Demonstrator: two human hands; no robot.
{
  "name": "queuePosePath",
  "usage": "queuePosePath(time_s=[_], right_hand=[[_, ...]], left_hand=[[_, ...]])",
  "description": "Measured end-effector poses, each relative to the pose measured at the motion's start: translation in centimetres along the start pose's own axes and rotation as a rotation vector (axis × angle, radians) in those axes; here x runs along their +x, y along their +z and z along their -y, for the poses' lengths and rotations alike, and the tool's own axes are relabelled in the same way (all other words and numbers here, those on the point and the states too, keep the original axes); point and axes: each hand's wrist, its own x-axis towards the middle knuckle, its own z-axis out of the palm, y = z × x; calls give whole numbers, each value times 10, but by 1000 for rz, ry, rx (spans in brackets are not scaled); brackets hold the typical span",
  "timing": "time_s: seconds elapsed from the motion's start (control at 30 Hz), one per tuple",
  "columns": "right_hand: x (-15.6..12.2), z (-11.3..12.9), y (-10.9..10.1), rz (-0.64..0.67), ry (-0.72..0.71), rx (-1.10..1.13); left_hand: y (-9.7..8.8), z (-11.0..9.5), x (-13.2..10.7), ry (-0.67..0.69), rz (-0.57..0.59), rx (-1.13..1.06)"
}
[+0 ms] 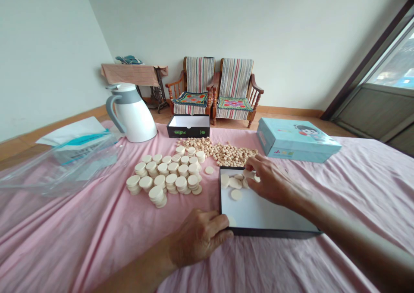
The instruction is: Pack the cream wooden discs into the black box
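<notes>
A shallow dark box with a white inside [258,211] lies on the pink cloth before me. My left hand [199,237] rests at its near left corner, fingers curled against the rim. My right hand [270,179] reaches into the far end of the box, fingertips pinched on a cream disc among several loose cream discs [234,183]. Left of the box stand several short stacks of the same discs [166,176]. Behind it lies a heap of small tan round pieces [223,151].
A white jug [134,114] and a small open black box [188,126] stand at the back of the table. A light blue flat box [296,140] lies at the back right, a clear plastic bag [61,159] at the left. Two wooden armchairs [215,90] stand by the wall.
</notes>
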Motion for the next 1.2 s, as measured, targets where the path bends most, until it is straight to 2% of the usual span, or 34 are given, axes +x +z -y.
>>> queuePosePath(time_s=[0.27, 0.5, 0.6, 0.73, 0.9, 1.1, 1.2], right_hand=[[8, 32, 24, 159, 21, -193], [1, 32, 10, 204, 64, -203], [-12, 34, 7, 344, 101, -207], [-22, 33, 14, 500, 139, -210], [-22, 27, 24, 501, 146, -180], [-22, 27, 31, 414, 79, -186], [-22, 29, 33, 420, 78, -184]], left_hand=[[-1, -1, 1, -6, -8, -19], [-2, 0, 0, -9, 15, -10], [-2, -1, 1, -7, 6, -17], [-1, 0, 1, -7, -13, -43], [0, -1, 1, -12, -5, -44], [-2, -2, 2, -11, -19, -36], [-2, -2, 1, -11, -10, -38]])
